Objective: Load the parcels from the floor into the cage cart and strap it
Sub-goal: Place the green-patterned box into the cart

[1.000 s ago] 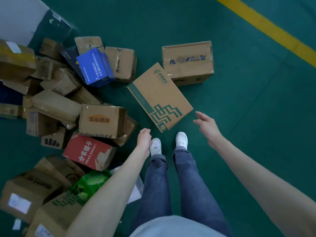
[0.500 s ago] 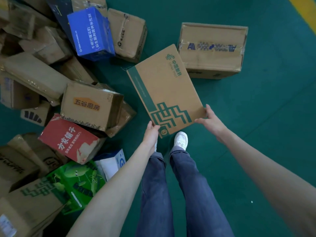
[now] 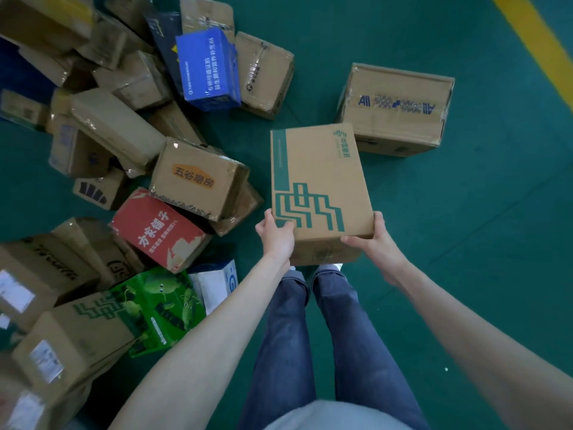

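Observation:
A brown cardboard parcel with green stepped print (image 3: 316,178) is raised off the green floor in front of my legs. My left hand (image 3: 276,235) grips its near left corner, thumb on the top face. My right hand (image 3: 375,240) holds its near right corner from the side and below. Many more parcels lie in a heap on the floor at left. No cage cart or strap shows in this view.
A large taped brown box (image 3: 393,110) sits on the floor beyond the held parcel. The heap at left includes a blue box (image 3: 207,69), a red box (image 3: 158,231) and a green box (image 3: 158,308). A yellow floor line (image 3: 539,48) runs at top right.
Both hands reached the green-printed parcel, took hold of its near corners, and lifted it off the floor, turning it square to me. The view shifted over the heap.

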